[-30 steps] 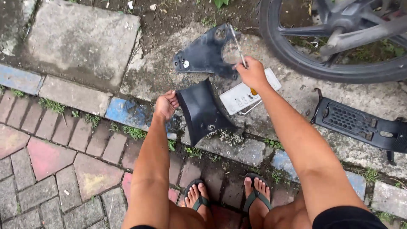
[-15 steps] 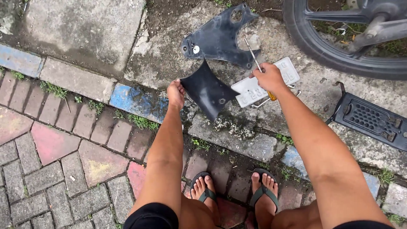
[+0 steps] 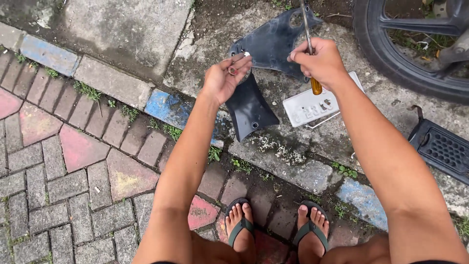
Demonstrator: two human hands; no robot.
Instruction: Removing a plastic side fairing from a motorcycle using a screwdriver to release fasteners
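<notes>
Outdoors, wet concrete ground (image 3: 122, 29) fills the upper part of the frame, a painted blue-and-grey kerb (image 3: 161, 105) runs diagonally from upper left to lower right, and red and grey paving bricks (image 3: 63, 161) cover the lower left. Person crouches at the bottom edge, both feet in green flip-flops (image 3: 242, 230) on the bricks.

Left hand (image 3: 225, 78), centre top, is palm up with fingers curled narrow; small metal ring-like parts (image 3: 233, 71) sit pinched at the fingertips, too small to tell more. Right hand (image 3: 320, 61), just right of it, is closed in a fist on a screwdriver (image 3: 310, 49): metal shaft sticks up toward the top edge, amber handle end pokes out below the fist. Hands are near each other, not touching.

Under the left hand lies a small black plastic panel (image 3: 249, 110), straddling concrete and kerb. Behind both hands, a larger black plastic cover (image 3: 273, 41) with holes lies flat on the concrete. White licence plate (image 3: 312, 105) lies just right of the small panel, below the right hand. Motorcycle wheel (image 3: 391, 54) with black tyre is in the upper right corner. Black ribbed footboard piece (image 3: 442, 149) sits at the right edge, well apart from the hands.
</notes>
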